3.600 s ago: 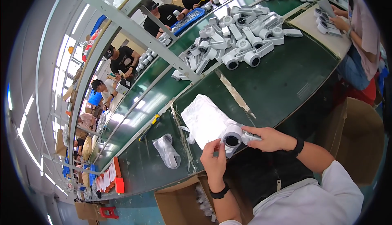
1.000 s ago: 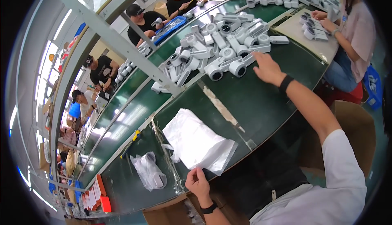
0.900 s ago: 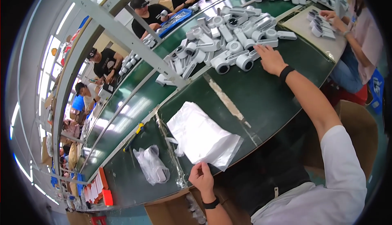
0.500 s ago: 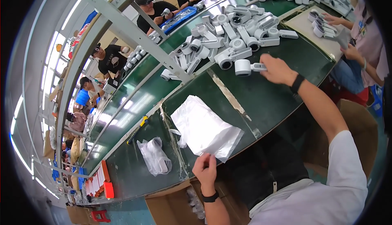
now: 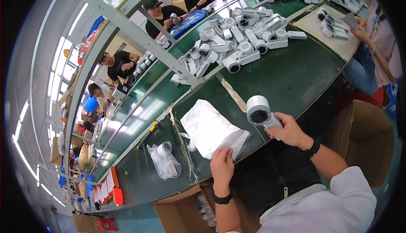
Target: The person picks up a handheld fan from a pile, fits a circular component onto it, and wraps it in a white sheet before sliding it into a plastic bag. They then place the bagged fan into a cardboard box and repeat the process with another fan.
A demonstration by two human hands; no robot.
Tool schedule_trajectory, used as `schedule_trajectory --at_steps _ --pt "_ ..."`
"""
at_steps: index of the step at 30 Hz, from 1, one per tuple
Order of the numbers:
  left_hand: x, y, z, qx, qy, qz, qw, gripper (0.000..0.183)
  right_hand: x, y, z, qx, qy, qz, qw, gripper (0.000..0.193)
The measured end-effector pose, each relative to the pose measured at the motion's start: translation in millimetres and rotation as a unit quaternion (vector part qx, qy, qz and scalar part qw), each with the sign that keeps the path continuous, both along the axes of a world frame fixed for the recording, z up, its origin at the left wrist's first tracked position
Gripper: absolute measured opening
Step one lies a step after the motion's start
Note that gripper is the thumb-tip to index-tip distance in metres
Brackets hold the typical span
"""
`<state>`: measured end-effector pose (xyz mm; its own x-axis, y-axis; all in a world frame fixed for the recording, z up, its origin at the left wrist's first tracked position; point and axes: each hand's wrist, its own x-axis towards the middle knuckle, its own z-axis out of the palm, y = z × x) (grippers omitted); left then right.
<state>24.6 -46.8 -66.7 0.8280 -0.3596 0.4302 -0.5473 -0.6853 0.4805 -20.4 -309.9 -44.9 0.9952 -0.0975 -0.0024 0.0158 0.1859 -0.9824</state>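
My right hand [image 5: 287,130] is closed round the handle of a white handheld device [image 5: 259,108]. Its drum-shaped head has a dark round opening and is raised over the bench's front part. My left hand [image 5: 222,165] pinches the near edge of a clear plastic bag [image 5: 237,142], on top of a stack of flat bags [image 5: 205,125]. Left of that stack lies a bagged device [image 5: 164,160], wrapped in clear plastic. Farther off, a large pile of the same white devices [image 5: 241,36] covers the back of the bench.
A yellow-handled cutter [image 5: 148,133] lies by the bench's rail. A grey metal post [image 5: 148,43] rises on the left. Below the bench edge are an open carton [image 5: 179,212] and another carton [image 5: 366,140] at right. Co-workers sit across the line; one person [image 5: 372,43] works at right.
My right hand has drawn the device from beside the pile toward me, lifting and turning it so the dark opening faces me. My left hand has moved slightly up onto the bag's edge.
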Motion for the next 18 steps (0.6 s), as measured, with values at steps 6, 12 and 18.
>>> schedule_trajectory --at_steps 6,12,18 --pt "-1.1 2.4 17.0 -0.230 0.163 0.086 0.956 0.017 -9.5 28.8 -1.9 0.089 0.033 0.040 0.995 0.033" --pt "-0.2 -3.8 18.1 -0.273 0.183 0.094 0.940 0.016 -4.5 53.1 -15.7 0.028 0.009 -0.006 1.000 0.041" --pt "8.5 -6.9 5.5 -0.111 0.101 0.037 0.988 0.015 5.0 66.9 -15.2 -0.056 -0.038 -0.100 0.993 0.043"
